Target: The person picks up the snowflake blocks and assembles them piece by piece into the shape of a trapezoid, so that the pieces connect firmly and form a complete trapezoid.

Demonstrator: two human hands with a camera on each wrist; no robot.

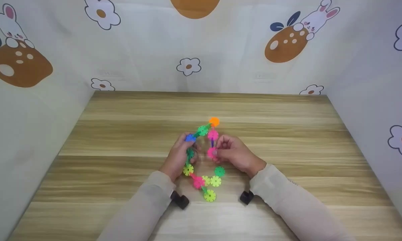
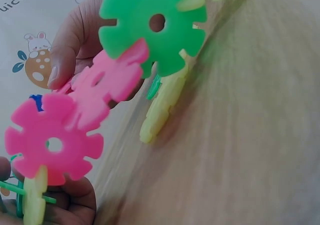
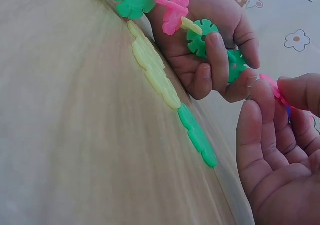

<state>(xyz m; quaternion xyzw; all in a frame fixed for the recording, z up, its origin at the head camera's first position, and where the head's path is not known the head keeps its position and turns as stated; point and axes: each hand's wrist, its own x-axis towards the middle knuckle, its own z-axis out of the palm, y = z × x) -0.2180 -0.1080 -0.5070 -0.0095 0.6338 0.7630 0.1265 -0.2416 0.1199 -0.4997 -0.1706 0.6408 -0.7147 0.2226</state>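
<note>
A curved chain of notched plastic snowflake discs runs between the hands. My left hand (image 1: 177, 156) holds its left side, thumb by a blue disc (image 1: 190, 137), fingers curled round green discs (image 3: 197, 39). An orange disc (image 1: 214, 121) marks the chain's far bend. My right hand (image 1: 238, 154) pinches a pink disc (image 1: 211, 153) at one end, below another pink disc (image 1: 213, 135). Toward me the chain continues through a yellow disc (image 1: 188, 169) and joined pink discs (image 2: 54, 137) to a green disc (image 2: 157, 25) and a yellow end disc (image 1: 210, 195).
Loose yellow discs (image 1: 215, 181) and a green disc (image 1: 219, 171) lie flat on the wood-grain table (image 1: 137, 113), beside the chain's near end. Small black devices (image 1: 180, 201) sit at both sleeve cuffs. A printed cloth (image 1: 147, 50) stands around the table's back and sides.
</note>
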